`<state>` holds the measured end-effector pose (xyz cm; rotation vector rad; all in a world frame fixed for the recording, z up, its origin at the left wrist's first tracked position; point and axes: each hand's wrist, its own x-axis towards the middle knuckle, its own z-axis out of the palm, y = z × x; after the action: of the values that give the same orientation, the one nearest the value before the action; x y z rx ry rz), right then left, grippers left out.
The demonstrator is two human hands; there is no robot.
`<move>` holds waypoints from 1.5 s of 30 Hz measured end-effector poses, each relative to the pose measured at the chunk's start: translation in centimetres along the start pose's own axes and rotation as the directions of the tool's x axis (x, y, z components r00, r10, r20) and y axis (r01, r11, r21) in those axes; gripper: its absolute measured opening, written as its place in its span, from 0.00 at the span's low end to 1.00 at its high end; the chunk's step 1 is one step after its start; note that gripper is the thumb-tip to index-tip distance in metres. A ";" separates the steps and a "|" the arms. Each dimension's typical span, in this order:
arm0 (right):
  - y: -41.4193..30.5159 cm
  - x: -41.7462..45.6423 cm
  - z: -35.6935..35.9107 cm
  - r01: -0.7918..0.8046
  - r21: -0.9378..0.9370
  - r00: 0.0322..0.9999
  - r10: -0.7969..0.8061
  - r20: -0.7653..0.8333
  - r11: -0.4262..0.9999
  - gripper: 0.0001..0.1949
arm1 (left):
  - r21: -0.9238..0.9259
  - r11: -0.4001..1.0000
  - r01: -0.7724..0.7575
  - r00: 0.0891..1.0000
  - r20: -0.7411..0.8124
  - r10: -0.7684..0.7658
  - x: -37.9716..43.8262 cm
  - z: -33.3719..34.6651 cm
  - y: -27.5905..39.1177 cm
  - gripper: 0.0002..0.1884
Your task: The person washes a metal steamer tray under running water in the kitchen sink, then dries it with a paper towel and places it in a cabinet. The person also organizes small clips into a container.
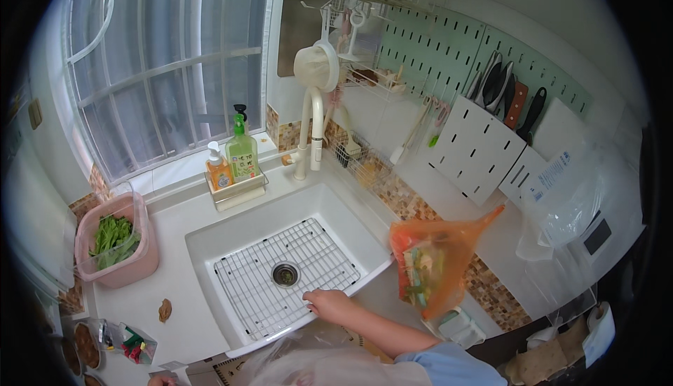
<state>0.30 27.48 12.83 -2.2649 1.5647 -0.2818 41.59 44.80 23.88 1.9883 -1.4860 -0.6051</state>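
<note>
My right hand (330, 304) reaches in from the lower right, over the front rim of a white sink (336, 202). Its fingers are curled above the wire rack (326, 249) on the sink floor, and nothing shows in them. Whether it touches the rack is unclear. Around the drain (285, 274) the rack has a round opening. Only a bit of my left hand (162, 381) appears at the bottom edge, near the counter's front; its grip is hidden. Translucent plastic (294, 354) spreads across my front, below the sink.
A pink tub (118, 275) of leafy greens stands left on the counter, near a brown knobbly piece like ginger (164, 310). Pump bottles (242, 149) sit behind the sink beside the faucet (304, 139). An orange plastic bag (447, 254) hangs at right; knives (499, 83) are in a wall rack.
</note>
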 end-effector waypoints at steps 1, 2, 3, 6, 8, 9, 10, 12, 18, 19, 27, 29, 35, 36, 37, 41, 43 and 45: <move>-0.6 0.1 0.0 -0.003 -0.005 1.000 0.003 0.012 1.000 0.10 | -0.029 1.000 0.005 1.000 0.001 -0.005 -0.2 -0.4 -0.5 0.09; -1.0 0.5 -0.4 -0.010 -0.024 1.000 0.010 0.009 1.000 0.10 | -0.014 1.000 -0.016 1.000 -0.002 0.016 0.2 -0.4 -0.9 0.09; -1.5 0.9 -0.9 -0.008 -0.039 1.000 0.010 0.026 0.999 0.10 | 0.005 1.000 -0.014 1.000 -0.005 0.014 0.5 -0.2 -1.4 0.09; -1.3 -0.2 -0.6 -0.003 -0.034 0.999 0.002 -0.046 0.999 0.10 | 0.121 0.992 -0.031 0.993 0.120 0.017 1.9 0.2 -1.2 0.09; -1.5 -0.6 -0.6 -0.020 -0.063 0.998 0.016 -0.068 0.998 0.11 | 0.124 0.990 -0.063 0.986 0.163 0.043 1.9 0.4 -1.7 0.10; -1.8 -0.7 -0.6 -0.032 -0.080 0.998 0.027 -0.056 0.996 0.11 | 0.102 0.993 -0.063 0.986 0.158 0.047 1.9 0.6 -2.1 0.10; -2.0 -0.9 -0.5 -0.046 -0.097 0.998 0.042 -0.044 0.994 0.11 | 0.081 0.995 -0.065 0.987 0.155 0.052 1.9 0.8 -2.3 0.10; -2.1 -1.2 -0.3 -0.061 -0.106 0.998 0.059 -0.022 0.992 0.10 | 0.086 0.993 -0.080 0.982 0.177 0.064 1.9 0.8 -2.3 0.10; -1.8 -2.4 0.6 -0.087 -0.103 0.996 0.083 -0.040 0.991 0.11 | 0.046 0.993 -0.104 0.969 0.228 0.091 2.2 0.7 -1.9 0.09; -1.8 -2.4 0.7 -0.088 -0.099 0.996 0.084 -0.041 0.991 0.10 | 0.031 0.992 -0.119 0.969 0.220 0.109 2.2 0.7 -2.1 0.09; -1.9 -2.7 0.6 -0.084 -0.083 0.996 0.081 -0.037 0.993 0.10 | 0.025 0.991 -0.133 0.966 0.225 0.124 2.1 1.3 -2.8 0.09; -1.5 -2.9 0.6 -0.090 -0.088 0.995 0.087 -0.041 0.992 0.09 | 0.026 0.990 -0.140 0.964 0.231 0.130 2.1 1.4 -2.4 0.09; -2.3 -1.2 0.2 -0.045 -0.114 0.999 0.045 -0.001 0.992 0.10 | 0.077 0.993 -0.087 0.978 0.195 0.070 1.9 1.4 -2.9 0.07; -2.7 -0.9 0.3 -0.020 -0.108 1.000 0.019 -0.017 0.994 0.11 | 0.040 0.998 -0.041 0.990 0.134 0.035 1.6 1.6 -3.4 0.04; -2.5 -0.6 -0.1 0.012 -0.101 1.000 -0.015 -0.028 0.995 0.12 | 0.068 0.997 -0.023 0.991 0.132 0.014 1.7 1.9 -3.9 0.05; -2.4 -1.1 -0.8 -0.023 -0.035 0.985 0.016 -0.170 0.999 0.11 | 0.061 0.995 -0.083 0.977 0.200 0.069 3.0 2.1 -3.3 0.06; -3.9 -1.2 -1.7 -0.109 -0.069 0.993 0.105 -0.057 0.992 0.10 | 0.020 0.994 -0.111 0.984 0.141 0.107 1.8 1.1 -4.2 0.05; -4.3 -0.9 -1.4 -0.043 -0.088 0.998 0.039 -0.046 0.995 0.10 | 0.008 0.999 0.031 0.997 0.070 -0.032 -0.4 -0.8 -5.6 0.05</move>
<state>3.13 29.42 15.96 -2.3048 1.6751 -0.2574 45.87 46.50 20.64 2.0177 -1.5021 -0.6900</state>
